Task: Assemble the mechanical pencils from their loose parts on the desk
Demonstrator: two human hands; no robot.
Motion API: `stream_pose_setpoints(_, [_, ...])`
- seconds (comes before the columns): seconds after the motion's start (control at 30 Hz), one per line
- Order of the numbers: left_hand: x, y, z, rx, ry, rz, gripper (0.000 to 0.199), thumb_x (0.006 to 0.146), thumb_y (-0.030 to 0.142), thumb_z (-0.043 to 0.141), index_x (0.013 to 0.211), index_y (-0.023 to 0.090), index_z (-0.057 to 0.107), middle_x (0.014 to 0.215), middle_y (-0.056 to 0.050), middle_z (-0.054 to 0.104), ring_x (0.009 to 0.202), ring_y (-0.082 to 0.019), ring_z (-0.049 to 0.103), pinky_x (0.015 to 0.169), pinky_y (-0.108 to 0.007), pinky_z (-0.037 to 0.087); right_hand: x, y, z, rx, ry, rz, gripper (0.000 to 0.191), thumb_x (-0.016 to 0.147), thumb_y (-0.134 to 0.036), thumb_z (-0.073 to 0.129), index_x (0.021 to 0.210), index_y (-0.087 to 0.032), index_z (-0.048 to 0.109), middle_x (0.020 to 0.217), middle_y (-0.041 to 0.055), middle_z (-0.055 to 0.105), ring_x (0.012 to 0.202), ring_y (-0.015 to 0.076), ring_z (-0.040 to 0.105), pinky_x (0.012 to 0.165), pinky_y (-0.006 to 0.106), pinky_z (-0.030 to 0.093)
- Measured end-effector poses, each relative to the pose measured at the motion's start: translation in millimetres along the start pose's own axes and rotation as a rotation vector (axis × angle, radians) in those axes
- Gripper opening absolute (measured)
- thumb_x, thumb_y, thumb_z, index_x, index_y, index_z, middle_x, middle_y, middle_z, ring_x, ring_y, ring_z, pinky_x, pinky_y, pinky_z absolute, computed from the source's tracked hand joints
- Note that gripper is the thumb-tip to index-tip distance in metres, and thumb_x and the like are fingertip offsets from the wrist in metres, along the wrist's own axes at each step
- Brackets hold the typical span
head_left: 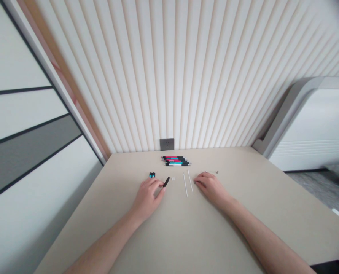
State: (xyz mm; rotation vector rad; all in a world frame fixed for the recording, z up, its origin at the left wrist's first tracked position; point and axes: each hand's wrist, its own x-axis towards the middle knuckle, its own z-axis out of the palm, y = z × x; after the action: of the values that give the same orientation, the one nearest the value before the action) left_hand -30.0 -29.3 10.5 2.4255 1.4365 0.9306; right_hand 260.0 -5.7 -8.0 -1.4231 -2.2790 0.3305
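Note:
My left hand (148,194) pinches a short black pen barrel piece (166,182) between thumb and fingers, tilted up off the table. Just beyond that hand lie black and blue pen parts (152,175), partly covered by its fingers. Small whitish bits (173,179) rest right of the black piece. Two thin white refills (185,185) lie side by side between the hands. My right hand (212,187) is beside them, fingertips closed low over the table; a tiny dark thing shows at the tips, too small to name. Small greyish pieces (217,172) lie beyond it.
Several assembled pens (175,161) in black, red, blue and white lie in a stack near the table's back edge. A dark socket plate (167,144) sits on the ribbed wall behind. The beige table (169,236) spreads under both arms. Right stands a grey-white panel (314,125).

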Motion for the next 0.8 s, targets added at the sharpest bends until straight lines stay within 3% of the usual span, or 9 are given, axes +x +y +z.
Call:
stream_pose_setpoints(0.23, [-0.3, -0.7, 0.4, 0.004, -0.012, -0.004, 0.007, 0.087, 0.022, 0.055, 0.084, 0.02, 0.06, 0.088, -0.004, 0.065, 0.09, -0.022, 0.06, 0.083, -0.038, 0.045, 3.2, -1.9, -4.6, -0.112, 0.025, 0.069, 0.026, 0.094, -0.021, 0.046, 0.096, -0.021, 0.072, 0.096, 0.006, 0.069, 0.092, 0.0189, 0.061, 0.086, 0.03, 0.041])
stream_pose_setpoints(0.47, [-0.4, -0.8, 0.7, 0.013, -0.014, 0.003, 0.008, 0.087, 0.023, 0.053, 0.084, 0.021, 0.061, 0.087, -0.004, 0.065, 0.089, -0.022, 0.06, 0.084, -0.038, 0.045, 5.4, -6.0, -6.0, -0.317, 0.081, 0.206, 0.024, 0.094, -0.023, 0.046, 0.095, -0.021, 0.07, 0.096, 0.011, 0.069, 0.096, 0.0252, 0.058, 0.085, 0.036, 0.036])
stream_pose_setpoints(0.8, [0.1, -1.4, 1.0, 0.0, 0.007, 0.014, 0.007, 0.086, 0.022, 0.055, 0.083, 0.021, 0.061, 0.086, -0.004, 0.065, 0.087, -0.021, 0.06, 0.082, -0.037, 0.046, 2.2, -7.4, -2.9, -0.306, 0.056, 0.21, 0.023, 0.094, -0.028, 0.046, 0.098, -0.023, 0.069, 0.096, 0.009, 0.067, 0.093, 0.0237, 0.059, 0.085, 0.035, 0.036])
